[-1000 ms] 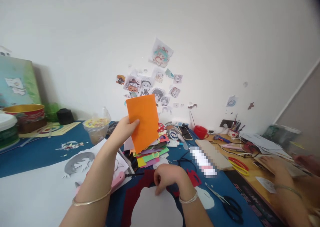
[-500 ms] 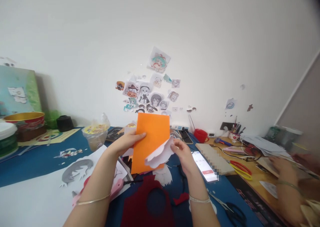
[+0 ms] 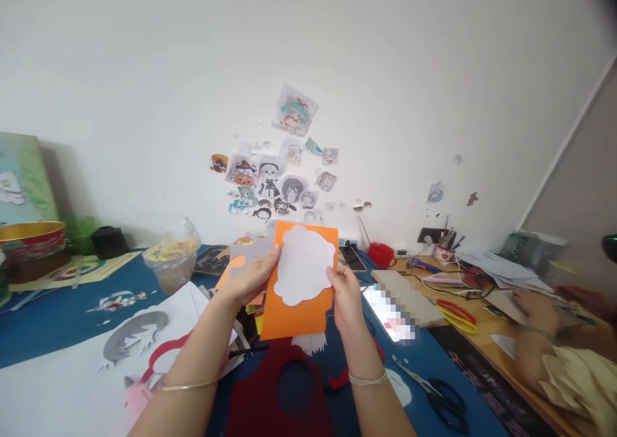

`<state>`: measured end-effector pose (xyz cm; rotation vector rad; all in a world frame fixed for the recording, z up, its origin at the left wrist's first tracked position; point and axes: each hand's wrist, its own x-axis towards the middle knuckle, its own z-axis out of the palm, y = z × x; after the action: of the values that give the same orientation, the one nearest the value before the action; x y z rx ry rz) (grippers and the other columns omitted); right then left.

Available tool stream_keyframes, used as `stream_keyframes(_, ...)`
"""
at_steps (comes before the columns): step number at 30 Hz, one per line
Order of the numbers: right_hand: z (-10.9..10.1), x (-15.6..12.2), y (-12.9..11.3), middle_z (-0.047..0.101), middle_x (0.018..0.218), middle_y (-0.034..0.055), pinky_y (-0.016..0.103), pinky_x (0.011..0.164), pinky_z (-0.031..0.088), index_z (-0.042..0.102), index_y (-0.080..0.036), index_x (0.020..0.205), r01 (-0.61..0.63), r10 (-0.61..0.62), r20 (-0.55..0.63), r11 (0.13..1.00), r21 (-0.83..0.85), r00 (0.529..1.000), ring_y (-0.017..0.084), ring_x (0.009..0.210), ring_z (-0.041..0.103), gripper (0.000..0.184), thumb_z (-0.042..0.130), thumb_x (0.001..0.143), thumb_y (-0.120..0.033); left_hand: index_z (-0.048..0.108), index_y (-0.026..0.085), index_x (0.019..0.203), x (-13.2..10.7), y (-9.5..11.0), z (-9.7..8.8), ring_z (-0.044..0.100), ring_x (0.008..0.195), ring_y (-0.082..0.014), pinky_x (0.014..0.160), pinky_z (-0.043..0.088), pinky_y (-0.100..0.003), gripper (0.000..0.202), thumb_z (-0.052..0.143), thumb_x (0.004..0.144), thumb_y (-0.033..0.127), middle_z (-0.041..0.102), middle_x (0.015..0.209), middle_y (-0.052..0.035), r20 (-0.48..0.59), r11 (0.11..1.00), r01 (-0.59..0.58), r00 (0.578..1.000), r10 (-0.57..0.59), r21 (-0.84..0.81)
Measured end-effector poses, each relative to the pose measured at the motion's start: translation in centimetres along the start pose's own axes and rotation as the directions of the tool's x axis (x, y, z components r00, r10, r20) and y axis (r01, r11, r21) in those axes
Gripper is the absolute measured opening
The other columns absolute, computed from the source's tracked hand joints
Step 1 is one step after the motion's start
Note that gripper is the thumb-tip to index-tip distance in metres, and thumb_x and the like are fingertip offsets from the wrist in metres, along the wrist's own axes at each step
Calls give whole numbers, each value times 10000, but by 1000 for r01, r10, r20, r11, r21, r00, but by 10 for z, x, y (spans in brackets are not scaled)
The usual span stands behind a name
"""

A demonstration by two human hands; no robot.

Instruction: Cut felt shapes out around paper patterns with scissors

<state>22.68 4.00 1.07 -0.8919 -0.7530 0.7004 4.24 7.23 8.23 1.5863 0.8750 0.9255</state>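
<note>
My left hand (image 3: 251, 276) grips the left edge of an orange paper sheet (image 3: 295, 316), held upright above the blue table (image 3: 53, 315). My right hand (image 3: 343, 295) pinches a white cloud-shaped paper cutout (image 3: 303, 265) flat against the front of the orange sheet. Both hands are closed on the papers. Below them lies a dark red paper (image 3: 279, 392) with a round hole cut in it.
Black scissors (image 3: 436, 389) and a phone (image 3: 388, 305) lie to the right. Another person's hands (image 3: 537, 308) work at the far right by red-and-yellow scissors (image 3: 456, 312). A plastic cup (image 3: 171, 263), white cut sheets (image 3: 96, 353) and tins (image 3: 31, 244) sit left. Stickers (image 3: 274, 180) cover the wall.
My right hand picked the white cutout up from the table and laid it flat on the orange sheet. The orange sheet came lower and nearer the middle.
</note>
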Motion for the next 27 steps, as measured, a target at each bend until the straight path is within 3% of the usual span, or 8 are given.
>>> stream_keyframes(4,2,-4,-3,599,597,-27,292,591,480,505,-193,668,6,-5,-36,1000,19,999,168,598,595,298,730,629,-385,625,243,1045,3,-2,3,644,953,-257,804,520,-389,479,483,764,604,686,1056,-74,170,991,27,985,-4,-133)
stream_keyframes(7,4,-7,-8,672,751,10,319,652,506,509,-197,800,10,-8,-30,998,55,1000,194,698,642,310,727,639,-348,600,223,1076,3,-2,2,626,977,-266,826,512,-394,475,532,756,566,674,1078,-72,139,988,5,990,17,-155)
stream_keyframes(12,8,-10,-15,706,932,73,377,745,520,469,-190,1105,25,-26,9,995,98,1000,246,857,661,552,735,632,-294,584,217,1075,-2,7,0,653,870,-259,702,543,-347,478,576,730,547,696,972,-57,88,999,-30,996,34,-44)
stream_keyframes(20,11,-17,-23,707,991,82,398,762,531,602,-175,1058,-36,12,230,994,99,973,274,890,660,451,731,651,-318,601,192,1003,-3,12,-1,657,866,-252,645,541,-287,427,598,720,511,703,907,-49,34,998,-52,998,52,20)
stream_keyframes(27,2,-17,-28,690,1049,76,390,802,523,601,-183,1062,7,-6,313,1000,-1,950,262,942,645,382,698,715,-307,662,206,990,-13,21,-11,670,849,-275,675,553,-335,425,693,641,447,722,909,-63,263,999,25,965,-13,-42)
